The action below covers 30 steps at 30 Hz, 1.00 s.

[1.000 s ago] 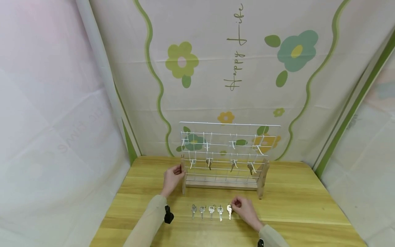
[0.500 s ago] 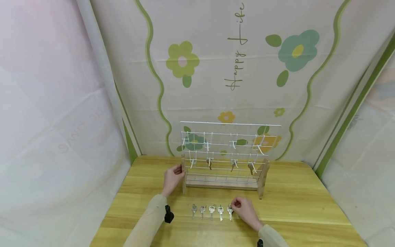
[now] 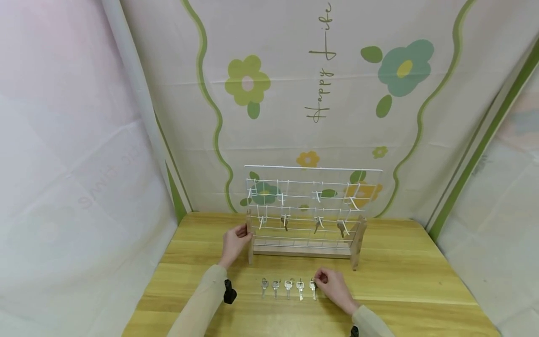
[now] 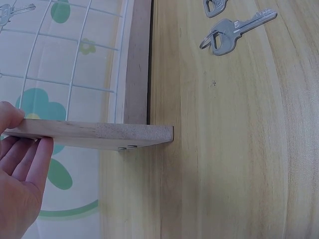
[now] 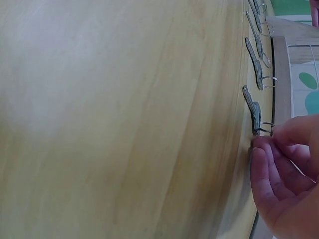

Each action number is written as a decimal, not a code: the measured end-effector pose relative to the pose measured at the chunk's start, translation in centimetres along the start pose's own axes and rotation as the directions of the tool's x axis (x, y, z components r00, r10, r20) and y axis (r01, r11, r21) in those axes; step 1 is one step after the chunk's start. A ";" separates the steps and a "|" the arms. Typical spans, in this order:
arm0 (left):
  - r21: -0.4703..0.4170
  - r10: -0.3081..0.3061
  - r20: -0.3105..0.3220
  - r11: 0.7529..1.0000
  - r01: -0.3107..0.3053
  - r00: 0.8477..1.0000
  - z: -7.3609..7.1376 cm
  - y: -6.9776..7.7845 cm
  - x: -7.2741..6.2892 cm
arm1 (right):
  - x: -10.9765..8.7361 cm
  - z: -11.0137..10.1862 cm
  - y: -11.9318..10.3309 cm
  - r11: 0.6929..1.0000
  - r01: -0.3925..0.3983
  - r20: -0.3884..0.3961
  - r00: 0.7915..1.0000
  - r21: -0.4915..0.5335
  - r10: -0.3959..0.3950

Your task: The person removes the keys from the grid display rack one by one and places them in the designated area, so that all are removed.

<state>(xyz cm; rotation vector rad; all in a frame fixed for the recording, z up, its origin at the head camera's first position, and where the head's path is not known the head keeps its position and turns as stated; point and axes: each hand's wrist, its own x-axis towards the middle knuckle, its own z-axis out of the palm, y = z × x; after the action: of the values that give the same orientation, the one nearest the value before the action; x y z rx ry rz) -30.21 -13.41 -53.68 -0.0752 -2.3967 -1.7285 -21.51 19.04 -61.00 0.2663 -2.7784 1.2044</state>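
Observation:
My left hand (image 3: pixel 236 243) grips the left wooden side post (image 4: pixel 79 130) of a rack, thumb on one face and fingers on the other in the left wrist view. White wire grid (image 3: pixel 313 169) rises from this rack, with white hooks in two rows. Several silver keys (image 3: pixel 288 288) with small rings lie in a row on the table before it. At the right end of the row, my right hand (image 3: pixel 335 285) pinches the ring of the last key (image 5: pixel 253 112) between thumb and forefinger. The key's blade points toward the person.
Three keys hang on lower-row hooks, one of them a dark-looking key (image 3: pixel 341 229) at the right. Upper hooks, such as the far right hook (image 3: pixel 354 204), carry nothing. The wooden table (image 3: pixel 412 276) ends at a flower-printed cloth (image 3: pixel 278 131) behind the rack.
The rightmost key has turned slightly at my right fingertips, and its ring now shows above it. My left hand keeps its grip on the post.

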 end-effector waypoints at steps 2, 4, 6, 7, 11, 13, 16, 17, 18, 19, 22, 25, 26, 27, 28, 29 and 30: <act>-0.003 -0.003 -0.001 1.000 0.003 1.000 0.0 0.0 0.0 | 0.0 -0.1 0.0 1.000 0.000 -0.008 1.000 0.008 0.000; -0.008 -0.013 -0.001 1.000 0.013 1.000 -0.1 0.0 -0.1 | 0.1 -0.2 -0.1 1.000 -0.002 -0.019 1.000 0.020 0.003; -0.007 -0.014 0.002 1.000 0.014 1.000 0.0 0.0 0.0 | 0.2 -0.4 -0.3 0.999 -0.015 -0.028 0.999 0.036 0.016; -0.010 -0.017 0.002 1.000 0.017 1.000 0.0 -0.1 0.0 | 0.3 -0.5 -0.5 0.999 -0.019 -0.033 0.999 0.045 0.021; -0.018 -0.013 0.006 1.000 0.013 1.000 0.1 -0.1 0.1 | 0.9 -1.1 -1.6 0.998 -0.034 -0.055 0.998 0.059 0.037; -0.016 -0.016 0.003 1.000 0.016 1.000 0.1 -0.1 0.1 | 1.3 -1.4 -2.6 0.998 -0.032 -0.059 0.998 0.056 0.035; -0.008 -0.016 -0.003 1.000 0.016 1.000 0.0 -0.1 0.1 | 2.0 -1.5 -4.2 0.997 -0.015 -0.068 0.997 0.080 0.021; -0.004 -0.019 -0.005 1.000 0.019 1.000 -0.1 -0.1 0.1 | 2.3 -1.4 -4.8 0.996 -0.004 -0.076 0.997 0.095 0.011; -0.001 -0.022 -0.008 1.000 0.022 1.000 -0.1 -0.1 0.1 | 2.6 -1.3 -5.3 0.994 0.016 -0.090 0.996 0.110 -0.006; -0.004 -0.024 -0.009 1.000 0.024 1.000 -0.2 0.0 0.1 | 2.9 -1.1 -5.9 0.992 0.038 -0.108 0.994 0.122 -0.025; 0.006 -0.016 -0.011 1.000 0.016 1.000 -0.2 0.0 0.1 | 3.7 -0.8 -7.3 0.984 0.098 -0.153 0.985 0.147 -0.075; 0.008 -0.008 -0.012 1.000 0.008 1.000 -0.1 -0.1 0.2 | 4.4 -0.7 -8.7 0.975 0.160 -0.196 0.972 0.154 -0.129; 0.008 -0.006 -0.012 1.000 0.006 1.000 -0.1 -0.2 0.2 | 4.6 -0.7 -9.2 0.971 0.176 -0.209 0.968 0.162 -0.141; 0.004 -0.009 -0.012 1.000 0.009 1.000 0.0 -0.2 0.2 | 4.8 -0.8 -9.7 0.967 0.194 -0.223 0.962 0.166 -0.155; 0.000 -0.010 -0.012 1.000 0.010 1.000 0.0 -0.1 0.2 | 5.0 -0.8 -10.1 0.963 0.207 -0.237 0.958 0.174 -0.163; -0.002 -0.010 -0.010 1.000 0.010 1.000 0.0 -0.1 0.2 | 5.2 -0.9 -10.5 0.959 0.219 -0.252 0.953 0.178 -0.170; -0.003 -0.010 -0.007 1.000 0.010 1.000 0.0 -0.1 0.1 | 5.5 -0.9 -10.9 0.956 0.224 -0.265 0.949 0.187 -0.171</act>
<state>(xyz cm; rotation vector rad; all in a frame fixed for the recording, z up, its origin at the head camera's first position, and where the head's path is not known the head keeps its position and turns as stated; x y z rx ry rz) -30.36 -13.45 -53.74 -0.0581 -2.3933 -1.7339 -24.66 11.77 -51.73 0.3760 -2.3502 1.3819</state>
